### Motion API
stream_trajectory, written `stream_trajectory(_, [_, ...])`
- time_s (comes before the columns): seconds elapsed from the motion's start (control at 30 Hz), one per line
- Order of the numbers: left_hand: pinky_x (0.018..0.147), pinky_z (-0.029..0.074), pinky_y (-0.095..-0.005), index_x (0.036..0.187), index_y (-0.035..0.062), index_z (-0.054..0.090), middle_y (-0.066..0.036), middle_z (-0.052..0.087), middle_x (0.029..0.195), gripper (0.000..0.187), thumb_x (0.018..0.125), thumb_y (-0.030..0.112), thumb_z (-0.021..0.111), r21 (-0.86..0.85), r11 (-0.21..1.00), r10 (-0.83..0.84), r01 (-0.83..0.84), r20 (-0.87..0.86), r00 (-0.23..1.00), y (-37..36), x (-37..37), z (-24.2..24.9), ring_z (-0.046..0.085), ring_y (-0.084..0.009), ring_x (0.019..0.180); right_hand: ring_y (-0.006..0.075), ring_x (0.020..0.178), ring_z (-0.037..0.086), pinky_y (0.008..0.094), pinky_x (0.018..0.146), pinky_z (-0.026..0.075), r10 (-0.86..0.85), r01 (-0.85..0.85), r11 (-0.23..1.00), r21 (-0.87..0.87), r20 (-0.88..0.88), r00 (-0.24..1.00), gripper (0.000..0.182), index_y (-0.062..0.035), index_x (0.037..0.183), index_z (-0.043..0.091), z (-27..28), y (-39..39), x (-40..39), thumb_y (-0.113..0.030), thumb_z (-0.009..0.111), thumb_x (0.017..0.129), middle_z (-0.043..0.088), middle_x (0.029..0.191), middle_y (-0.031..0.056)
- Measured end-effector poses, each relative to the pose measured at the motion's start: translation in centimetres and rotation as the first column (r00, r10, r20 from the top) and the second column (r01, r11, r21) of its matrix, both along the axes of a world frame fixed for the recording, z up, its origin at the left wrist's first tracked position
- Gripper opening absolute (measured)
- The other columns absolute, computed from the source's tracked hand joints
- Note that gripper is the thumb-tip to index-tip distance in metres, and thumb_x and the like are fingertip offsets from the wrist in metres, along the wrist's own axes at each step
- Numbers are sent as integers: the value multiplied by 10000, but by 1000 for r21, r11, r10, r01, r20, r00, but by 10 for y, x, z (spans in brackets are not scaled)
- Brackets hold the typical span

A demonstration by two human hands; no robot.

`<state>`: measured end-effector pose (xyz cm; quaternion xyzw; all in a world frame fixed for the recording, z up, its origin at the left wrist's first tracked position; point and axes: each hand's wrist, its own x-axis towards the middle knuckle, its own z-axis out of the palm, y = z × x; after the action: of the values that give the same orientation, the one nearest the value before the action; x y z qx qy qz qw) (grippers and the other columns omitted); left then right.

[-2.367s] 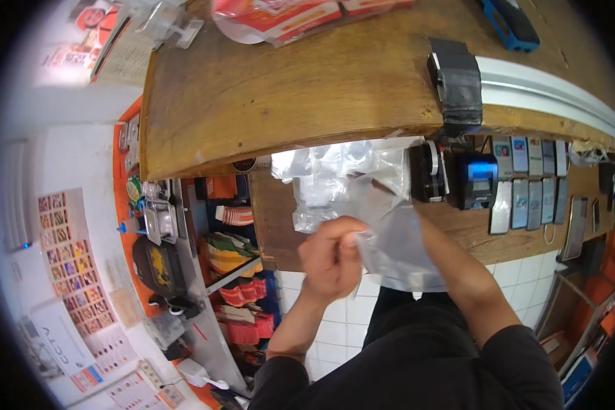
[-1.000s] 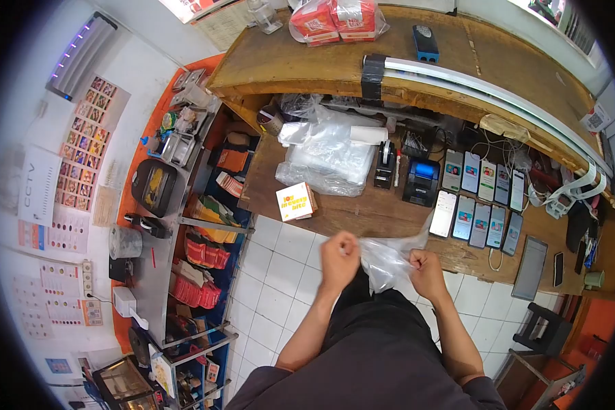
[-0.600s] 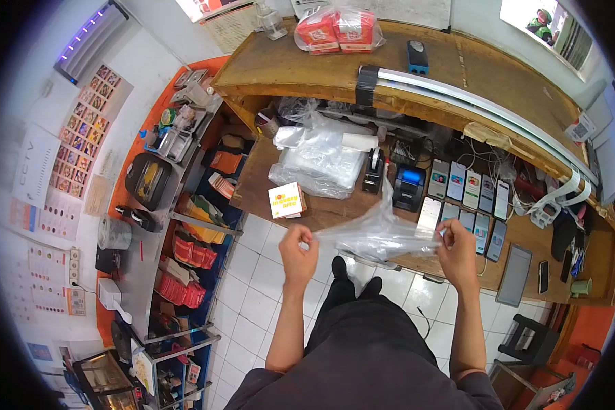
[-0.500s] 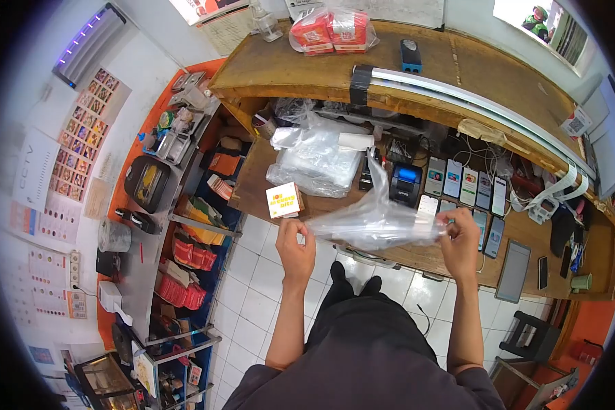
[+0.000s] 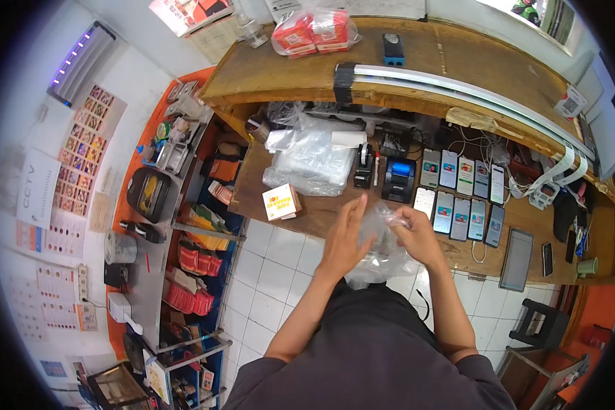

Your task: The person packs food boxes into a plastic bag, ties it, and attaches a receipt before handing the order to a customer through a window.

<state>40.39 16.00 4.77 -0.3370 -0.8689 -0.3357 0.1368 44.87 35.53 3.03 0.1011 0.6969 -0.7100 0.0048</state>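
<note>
A clear plastic bag (image 5: pixel 384 256) hangs crumpled between my hands, in front of the desk's near edge. My right hand (image 5: pixel 418 236) pinches the bag's upper part between thumb and curled fingers. On the bag's left side is my left hand (image 5: pixel 345 240), its fingers stretched upward and the thumb apart, right at the plastic. A small stack of square cards (image 5: pixel 281 203) with yellow print lies on the desk to the left of my hands. Behind them stand a black tape dispenser (image 5: pixel 363 166) and a small receipt printer (image 5: pixel 399 179).
A pile of clear plastic bags (image 5: pixel 314 154) covers the desk's back left. Several phones (image 5: pixel 459 220) lie in rows to the right, with a tablet (image 5: pixel 516 258) beyond. Above runs a wooden shelf (image 5: pixel 287 75). A rack with red packets (image 5: pixel 188 290) stands at left.
The bag was stretched wide between both hands; now it is bunched and hanging lower. My left hand has moved right and its pinch has opened; my right hand has moved left.
</note>
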Motion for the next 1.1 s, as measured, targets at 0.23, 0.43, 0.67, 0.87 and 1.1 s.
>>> stream_trajectory(0.23, [620, 477, -388, 1421, 61, 325, -127, 620, 803, 688, 787, -66, 559, 228, 967, -10, -114, 478, 878, -3, -19, -33, 599, -276, 627, 351, 1022, 535, 440, 853, 416, -98, 331, 556, 763, -335, 937, 224, -31, 932, 602, 71, -18, -1, -11, 646, 713, 570, 1100, 186])
stream_trajectory(0.43, [626, 451, -283, 1204, 56, 515, -60, 570, 834, 367, 851, -30, 569, 713, 697, -698, -74, 699, 154, -46, 47, 51, 578, -160, 700, 361, 1221, 472, 442, 1027, 375, 560, -50, 485, 873, -266, 785, 538, -54, 1293, 525, -205, -35, -41, -234, 659, 804, 503, 1325, 196])
stream_trajectory(0.67, [745, 528, -431, 1241, 59, 528, -186, 506, 1179, 466, 793, -9, 637, -487, 774, 618, -404, 447, 647, -125, 32, -29, 631, -332, 947, 375, 1323, 411, 431, 1118, 299, 422, -658, 131, 742, 559, 714, 644, -64, 1379, 472, -58, -62, -8, -534, 459, 938, 455, 1422, 195])
stream_trajectory(0.87, [867, 510, -511, 1386, 125, 368, -294, 276, 1402, 739, 709, -64, 596, -420, 879, 473, -226, 714, 516, -151, 11, -117, 605, -476, 968, 367, 1207, 520, 430, 1029, 393, 642, -877, 278, 391, 603, 473, 545, -10, 1316, 514, -76, -105, -71, -430, 474, 972, 554, 1284, 239])
stream_trajectory(1.1, [846, 500, -528, 1296, 133, 471, -303, 155, 1481, 619, 716, -63, 562, -201, 966, 259, -164, 782, 567, -198, -9, -172, 569, -523, 993, 402, 1237, 461, 461, 1029, 386, 745, -415, 354, 838, 15, 667, 680, -82, 1363, 467, -103, -263, -195, -246, 742, 763, 450, 1371, 231])
